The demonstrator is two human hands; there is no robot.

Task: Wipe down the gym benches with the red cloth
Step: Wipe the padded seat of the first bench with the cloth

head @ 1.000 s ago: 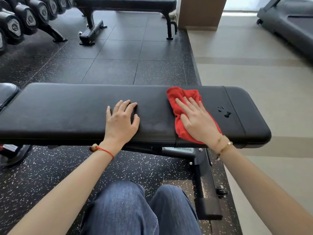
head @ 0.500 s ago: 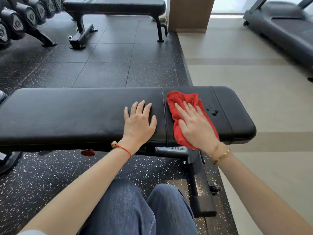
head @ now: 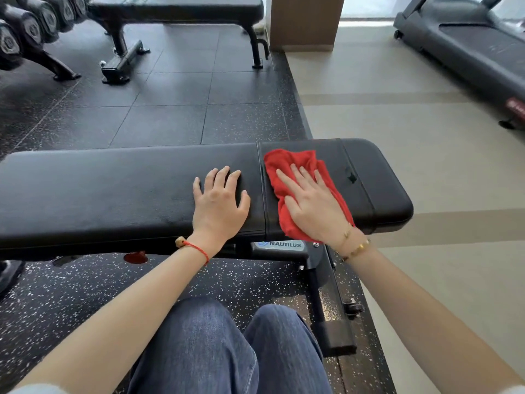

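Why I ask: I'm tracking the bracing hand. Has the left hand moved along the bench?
Yes. The left hand slid right along the bench, now close to its seam.

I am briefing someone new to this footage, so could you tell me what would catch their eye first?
The red cloth stands out at once, pressed flat by the right hand on the right part of the black bench. Beside it, the left hand rests flat on the bench's padding, and a second bench stands further back.
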